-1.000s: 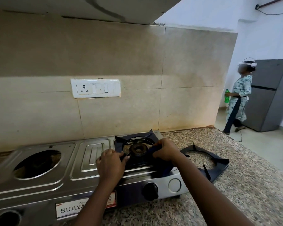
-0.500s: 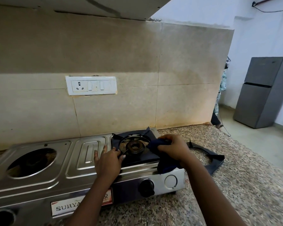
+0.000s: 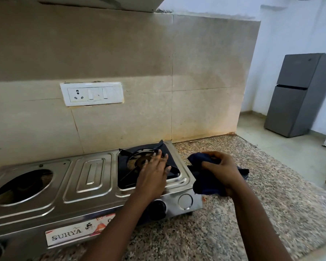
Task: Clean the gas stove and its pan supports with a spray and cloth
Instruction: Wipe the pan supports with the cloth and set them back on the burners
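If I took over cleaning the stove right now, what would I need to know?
Left hand: open, flat on the right pan support, which sits on the stove.
Right hand: shut on the dark cloth, off the stove, over the counter.
A second support lies mostly hidden under that cloth.
The left burner hole is bare.
No spray in view.
How clean anything is, I cannot tell; wiping looks unfinished.

both forearms come into view from the lower edge, bare from the frame edge up to the wrists, with no sleeve showing on either. the left hand and right hand are bare too: no glove, ring, watch or bracelet shows. the fingernails on the left hand are short and pale, unpainted.
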